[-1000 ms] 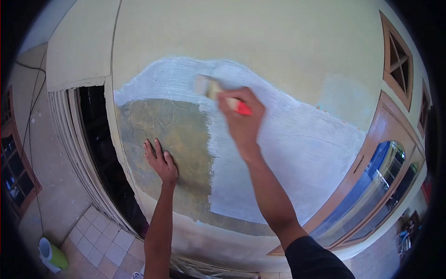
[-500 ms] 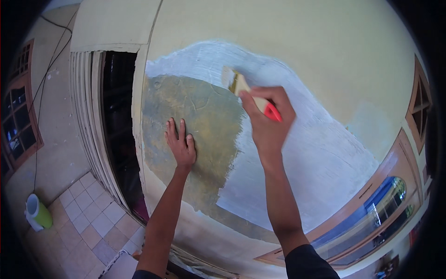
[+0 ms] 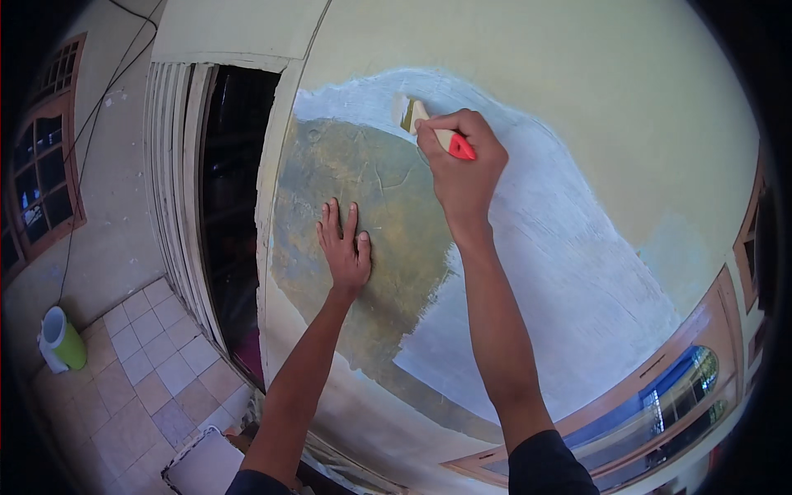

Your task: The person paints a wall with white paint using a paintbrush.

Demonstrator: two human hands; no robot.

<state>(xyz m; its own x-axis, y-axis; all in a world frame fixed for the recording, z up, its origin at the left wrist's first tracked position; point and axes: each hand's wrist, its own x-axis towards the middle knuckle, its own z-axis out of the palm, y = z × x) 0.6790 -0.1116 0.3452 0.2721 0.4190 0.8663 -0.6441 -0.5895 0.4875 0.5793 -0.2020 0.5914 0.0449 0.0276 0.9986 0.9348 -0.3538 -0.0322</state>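
Observation:
My right hand (image 3: 469, 169) is closed round the handle of a flat paintbrush (image 3: 421, 115), pale wood with a red end. Its bristles touch the upper band of white paint (image 3: 544, 256) on the wall. Lower and to the left, my left hand (image 3: 342, 254) rests flat with fingers spread on the bare patch (image 3: 388, 206), which is greenish brown and rough. White paint borders this patch above and on the right, with a ragged brushed edge. Cream-coloured wall (image 3: 602, 74) surrounds the painted area.
Left of the patch is a dark doorway (image 3: 235, 173) with folded pale slats (image 3: 177, 165). A green bucket (image 3: 73, 351) stands on the tiled floor (image 3: 157, 363). Wooden-framed windows show at far left (image 3: 45, 173) and lower right (image 3: 652, 412). A pale tray-like object (image 3: 206, 462) lies below.
The view has shifted, so the wall sits further right. My right hand has moved the brush leftward along the upper white band. My left hand stays flat on the bare patch.

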